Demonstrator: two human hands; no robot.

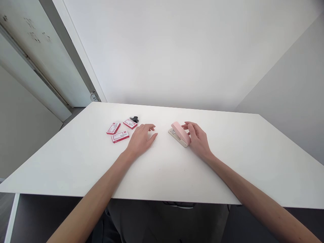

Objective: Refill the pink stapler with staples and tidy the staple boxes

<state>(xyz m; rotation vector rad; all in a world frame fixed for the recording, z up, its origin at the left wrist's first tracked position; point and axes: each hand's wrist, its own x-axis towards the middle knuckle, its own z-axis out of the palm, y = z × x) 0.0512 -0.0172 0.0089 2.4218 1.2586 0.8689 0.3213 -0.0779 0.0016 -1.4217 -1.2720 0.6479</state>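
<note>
Near the middle of the white table lies a stapler [181,133] with a pink top arm raised at an angle over its cream base. My right hand [198,139] is at its right side, thumb and fingers loosely curved and apart. The fingertips are close against the pink arm; whether they press on it I cannot tell. My left hand [141,137] rests on the tabletop to the left, thumb and fingers spread, with nothing in it. Left of that hand lie three small red-and-white boxes: one upper left [113,128], one lower [120,136], one nearest the hand [130,124].
Behind the boxes sits a small black object [134,119], perhaps a staple remover. The white table [167,182] meets a white wall [172,54] at its far edge. A cable hangs beyond the far left corner, and dark space lies under the front edge.
</note>
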